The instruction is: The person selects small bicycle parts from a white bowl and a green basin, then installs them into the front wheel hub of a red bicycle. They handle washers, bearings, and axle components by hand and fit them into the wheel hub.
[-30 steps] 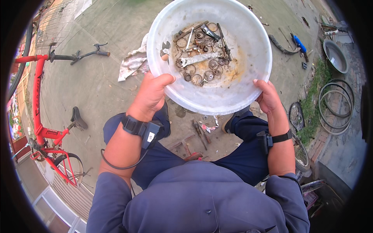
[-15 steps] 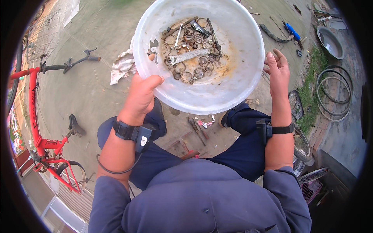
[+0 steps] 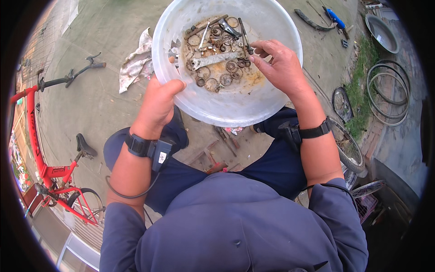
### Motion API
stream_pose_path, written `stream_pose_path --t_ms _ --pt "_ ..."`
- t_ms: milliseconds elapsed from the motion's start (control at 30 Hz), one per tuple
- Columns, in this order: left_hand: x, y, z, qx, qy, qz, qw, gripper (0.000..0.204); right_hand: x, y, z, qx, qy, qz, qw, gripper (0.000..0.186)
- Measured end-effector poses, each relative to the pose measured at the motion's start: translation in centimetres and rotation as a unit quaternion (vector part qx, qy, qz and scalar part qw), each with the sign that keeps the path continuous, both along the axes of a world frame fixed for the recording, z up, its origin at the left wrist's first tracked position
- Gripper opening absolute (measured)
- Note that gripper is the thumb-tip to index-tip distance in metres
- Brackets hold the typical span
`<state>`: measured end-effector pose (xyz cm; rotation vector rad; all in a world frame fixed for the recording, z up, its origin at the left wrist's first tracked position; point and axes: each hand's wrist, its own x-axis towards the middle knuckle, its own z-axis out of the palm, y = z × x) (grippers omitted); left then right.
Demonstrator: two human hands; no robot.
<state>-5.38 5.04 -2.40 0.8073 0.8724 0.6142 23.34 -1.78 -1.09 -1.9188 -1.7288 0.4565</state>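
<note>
A translucent plastic basin holds several rusty rings, bolts and rods, a flat silver bar and a long threaded axle. My left hand is closed on the basin's lower-left rim, thumb over the edge. Inside the right part of the basin, my right hand has its fingers curved but apart at the lower end of the axle, thumb and fingertips at or very near it. Whether they touch it is hard to make out. A stained cloth lies on the ground left of the basin.
A red bicycle is at the left. Coiled tyres, a metal bowl, a blue-handled tool and a spoked wheel are at the right. Tools lie between my legs, below the basin.
My right hand has released the basin's right rim and moved up and left into the basin to the axle. The basin has shifted left and up in view, still in my left hand.
</note>
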Motion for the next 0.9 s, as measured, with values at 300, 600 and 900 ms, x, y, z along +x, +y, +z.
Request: stream_pose_path --t_ms 300,600,900 --pt "0.1 -0.7 -0.5 0.008 -0.001 -0.026 1.000 0.069 -0.1 0.3 -2.0 -0.067 -0.047 0.046 0.996 0.024" --pt "-0.2 -1.2 -0.6 0.018 -0.002 -0.033 0.999 0.068 0.8 0.6 -3.0 -0.081 -0.059 0.010 0.995 0.022" --pt "-0.4 -1.4 -0.7 0.018 0.003 -0.041 0.999 0.066 -1.9 0.6 -4.3 -0.078 -0.086 0.082 0.990 0.024"
